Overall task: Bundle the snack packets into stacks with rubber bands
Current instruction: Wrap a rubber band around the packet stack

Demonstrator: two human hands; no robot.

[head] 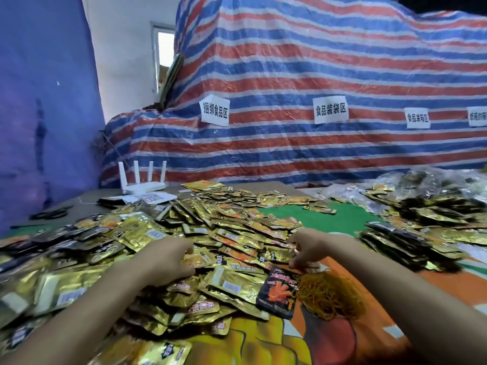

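I see a broad loose pile of gold foil snack packets covering the near left and middle of the table, some face up with orange print, some showing white barcode labels. The left hand rests on this pile with its fingers curled, and finger and thumb grasp one of the gold packets at the top of the heap.

The right hand is just right of the pile, fingers bent downward with the tips drawn together at the far edge of a tangled heap of thin tan rubber bands. I cannot tell whether they grasp a band, a packet or nothing. A single black snack packet with a red picture lies touching the left side of the bands, on an orange and yellow printed cloth.

Farther right sits a second mound of dark and gold packets, well apart from the hands, with bare green table surface between the two piles. At the far left stands a white router with four upright antennas. Behind everything hangs a red, white and blue striped tarpaulin carrying white paper signs.
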